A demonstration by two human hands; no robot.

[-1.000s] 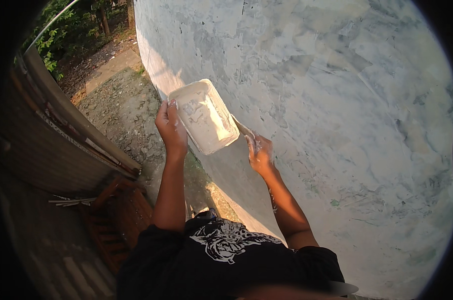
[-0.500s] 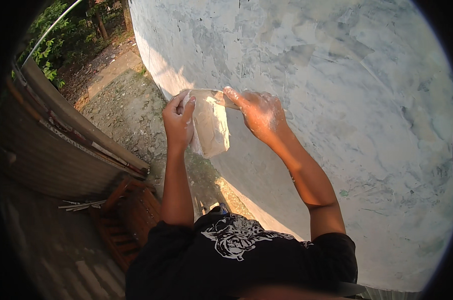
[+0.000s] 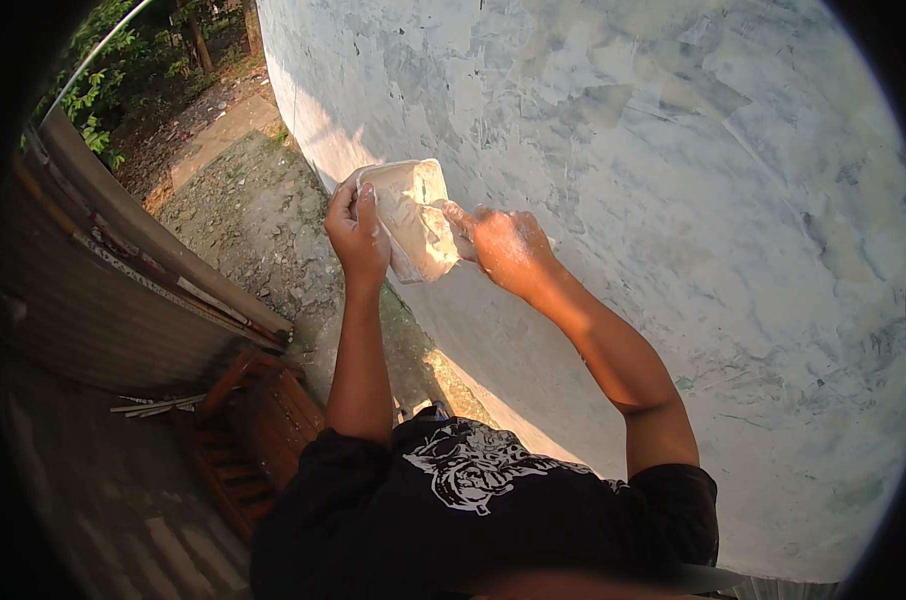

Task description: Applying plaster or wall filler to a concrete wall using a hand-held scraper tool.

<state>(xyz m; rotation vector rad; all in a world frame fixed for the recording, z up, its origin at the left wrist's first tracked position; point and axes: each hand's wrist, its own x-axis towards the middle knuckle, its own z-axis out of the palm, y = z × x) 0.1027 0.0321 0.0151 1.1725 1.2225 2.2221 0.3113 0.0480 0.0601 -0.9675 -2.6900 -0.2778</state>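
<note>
A whitish rectangular tub with pale, wet-looking putty inside is tilted in front of the wall. My left hand is closed on its left side, thumb over the rim. My right hand, smeared with white, grips a putty knife at the tub's right side. Its index finger stretches forward over the tool toward the putty. Most of the putty knife is covered by the hand, and its working edge cannot be made out clearly.
A tall wall with patchy grey-white coating fills the right. Rubble-strewn ground runs along its foot. At lower left are a brown wooden chair, thin sticks and a corrugated panel. Green plants grow at far left.
The tub has tipped so its inside with the putty shows more, and it sits slightly higher. My right hand has moved a little down and left with the putty knife.
</note>
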